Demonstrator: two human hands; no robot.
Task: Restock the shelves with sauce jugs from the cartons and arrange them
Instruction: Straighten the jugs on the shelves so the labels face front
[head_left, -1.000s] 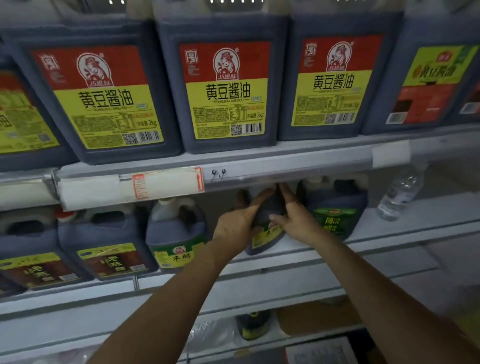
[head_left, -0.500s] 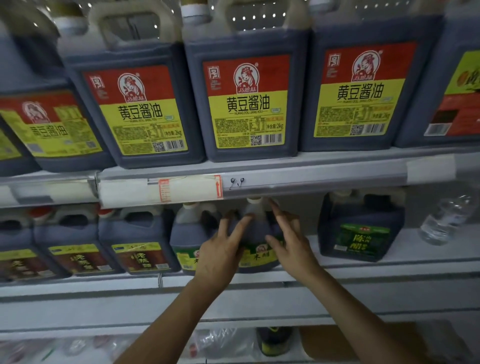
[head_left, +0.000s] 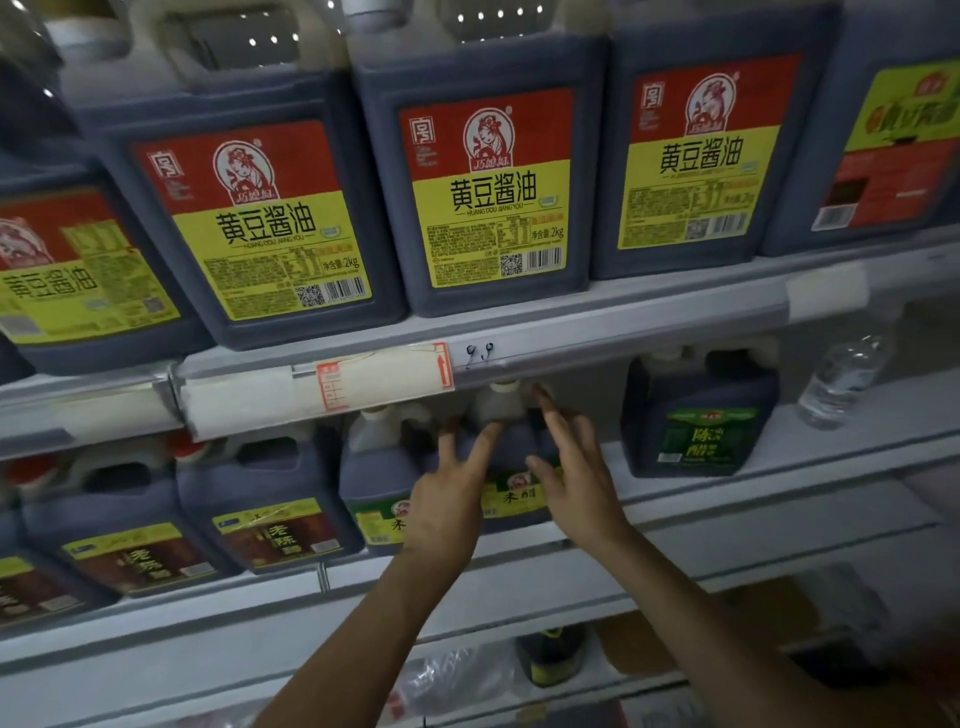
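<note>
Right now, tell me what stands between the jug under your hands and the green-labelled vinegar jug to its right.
Nothing: in the head view, bare shelf separates the jug under both hands from the green-labelled vinegar jug.

Lots hidden or cropped on these shelves

The left hand (head_left: 448, 512) and right hand (head_left: 581, 486) cover most of the middle vinegar jug (head_left: 511, 467), only a bit of its label peeks out between them. Its cap tucks behind the price rail (head_left: 597, 340). Top-row soy jugs (head_left: 488, 182) lose their handles at the upper edge. The far-right jug (head_left: 904, 135) is cropped and its label's too blurry to read. The stuff at the bottom of the frame is too dark to make out.
</note>
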